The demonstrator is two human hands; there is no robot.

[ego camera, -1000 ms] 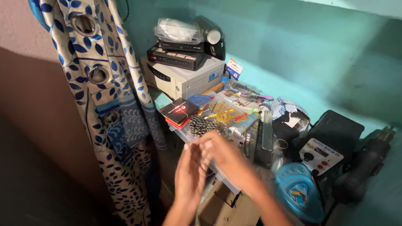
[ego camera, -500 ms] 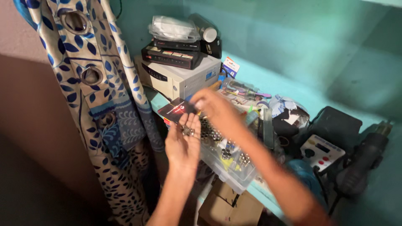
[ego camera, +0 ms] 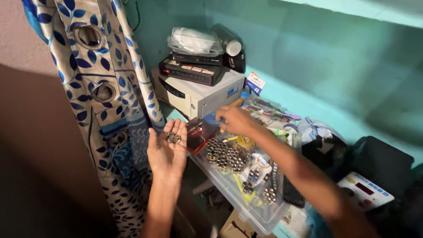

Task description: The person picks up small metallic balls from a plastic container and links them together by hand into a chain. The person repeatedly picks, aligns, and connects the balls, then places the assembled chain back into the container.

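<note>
Since the earlier frames the two hands have parted: the left hand [ego camera: 166, 152], which was meeting the right one over the box, is now lying palm up beside the box's left end, and the right hand [ego camera: 235, 121] has moved back toward the far end of the box.

The left hand is cupping a small cluster of grey metal nuts [ego camera: 172, 138], which is resting at the base of its fingers; the fingers are spread and only slightly curled, not closing over the pieces. The right hand is hovering knuckles-up over the far end of the clear plastic compartment box [ego camera: 260, 216], its fingers bending downward toward a blue item beneath them; whether they are gripping anything cannot be told.

The box is holding rows of small silver cylindrical parts [ego camera: 224, 155] and yellow loops. A red and black flat case [ego camera: 199, 133] is lying just between the two hands. Behind the right hand a white box-shaped appliance [ego camera: 199, 93] is carrying a black flat device [ego camera: 190, 71] with a clear plastic bag on top. A white curtain with blue leaf print and metal eyelets [ego camera: 103, 88] is hanging on the left, close to the left hand. A white panel with coloured buttons [ego camera: 365, 191] is sitting at the right.
</note>
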